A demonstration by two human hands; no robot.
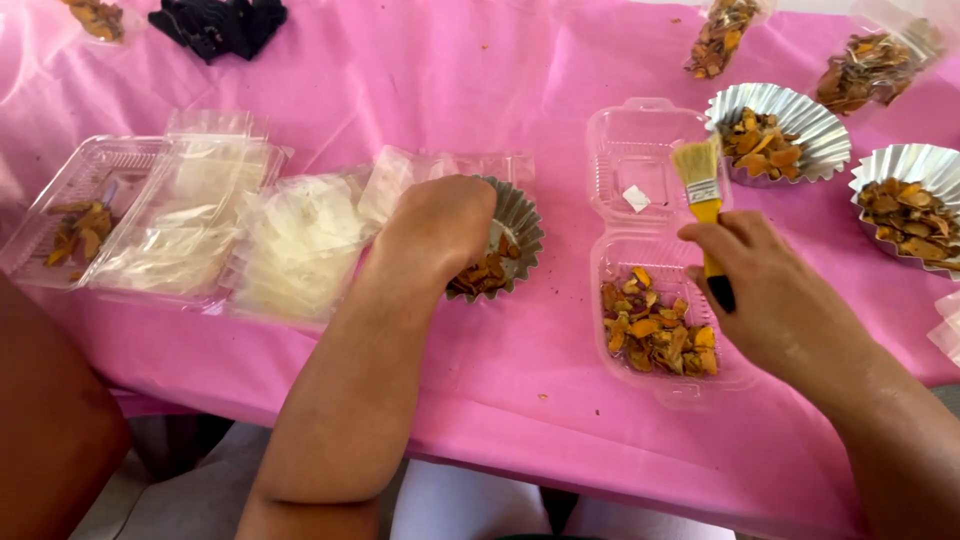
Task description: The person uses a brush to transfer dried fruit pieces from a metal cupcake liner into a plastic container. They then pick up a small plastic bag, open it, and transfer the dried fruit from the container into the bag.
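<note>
The one camera sits on my head, looking steeply down and close at the pink table [520, 370] before me.

A pink cloth covers the worktop [520, 370]. On it lie a clear hinged clamshell box [650, 250] of orange-brown dried pieces, fluted foil cups [790, 125] of the same, stacked clear plastic bags [200, 215], filled packets [875, 65] and a black fabric heap [220, 25] at the far edge.
</note>
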